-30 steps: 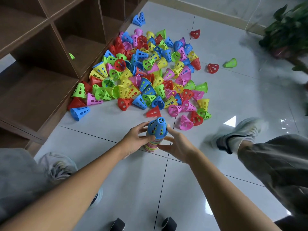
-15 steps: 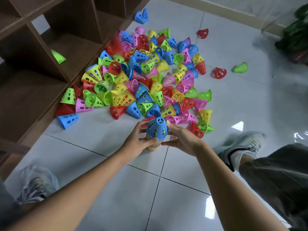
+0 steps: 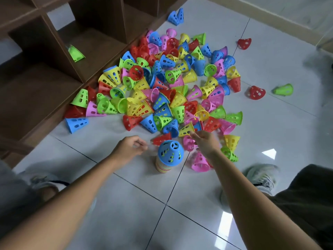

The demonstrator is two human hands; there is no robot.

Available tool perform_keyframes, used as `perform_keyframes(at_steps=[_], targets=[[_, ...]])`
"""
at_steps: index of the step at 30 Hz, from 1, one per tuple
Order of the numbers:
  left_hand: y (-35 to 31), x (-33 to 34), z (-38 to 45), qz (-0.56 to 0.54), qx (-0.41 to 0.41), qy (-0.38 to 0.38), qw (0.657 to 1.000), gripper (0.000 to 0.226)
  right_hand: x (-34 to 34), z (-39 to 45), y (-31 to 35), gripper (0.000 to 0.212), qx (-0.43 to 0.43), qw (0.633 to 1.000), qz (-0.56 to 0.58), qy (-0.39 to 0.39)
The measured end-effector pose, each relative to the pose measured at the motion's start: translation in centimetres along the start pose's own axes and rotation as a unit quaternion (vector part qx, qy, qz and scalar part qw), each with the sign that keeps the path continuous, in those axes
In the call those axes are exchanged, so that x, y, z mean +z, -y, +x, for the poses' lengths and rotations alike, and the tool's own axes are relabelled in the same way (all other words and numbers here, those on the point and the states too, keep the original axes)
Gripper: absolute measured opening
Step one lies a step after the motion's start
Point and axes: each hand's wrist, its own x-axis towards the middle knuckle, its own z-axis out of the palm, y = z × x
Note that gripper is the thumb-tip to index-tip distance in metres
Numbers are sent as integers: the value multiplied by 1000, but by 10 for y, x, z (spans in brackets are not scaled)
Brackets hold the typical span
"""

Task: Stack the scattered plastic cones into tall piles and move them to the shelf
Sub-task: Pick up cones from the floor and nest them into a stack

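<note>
With both hands empty, left hand (image 3: 128, 147) curled loosely, right hand (image 3: 204, 141) spread, the blue-topped stack (image 3: 169, 156) between the fingers is being risked: a brush could topple it.

Grey tiled floor (image 3: 234, 186), scattered cones (image 3: 162, 91), upright cone stack (image 3: 170, 155)

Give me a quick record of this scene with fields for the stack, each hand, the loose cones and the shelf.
stack: cone stack, blue cone on top, upright on the tiled floor
left hand: beside the stack, loosely curled, holding nothing
right hand: fingers extended toward the loose cones
shelf: one green cone inside
</note>
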Motion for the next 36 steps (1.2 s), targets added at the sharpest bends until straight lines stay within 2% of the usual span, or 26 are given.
perform_keyframes(at_steps=[3, 7, 11, 16, 22, 26, 32, 36], targets=[[-6, 1, 18, 79, 11, -69, 994, 13, 3, 23, -8, 36, -9, 995, -76, -59], [-32, 14, 41, 125, 28, -120, 984, 1, 5, 41, -13, 45, -18, 986, -149, -69], [-47, 32, 66, 93, 33, -84, 992, 9, 2, 57, -12, 49, -15, 984, -166, -69], [-50, 53, 86, 115, 28, -38, 992, 24, -8, 75, -12, 38, -30, 980, -178, -78], [-49, 70, 97, 103, -24, 47, 993, 46, -11, 92, -14, 48, -11, 990, -138, -31], [-46, 81, 103, 83, -48, 80, 992, 52, -5, 102, -19, 43, -4, 992, -126, 5], [-48, 91, 102, 27, -71, 58, 995, 49, -2, 106, -21, 41, -6, 987, -159, 12], [-54, 86, 99, -30, -64, -18, 997, 30, -2, 106, -22, 32, -19, 988, -153, -6]])
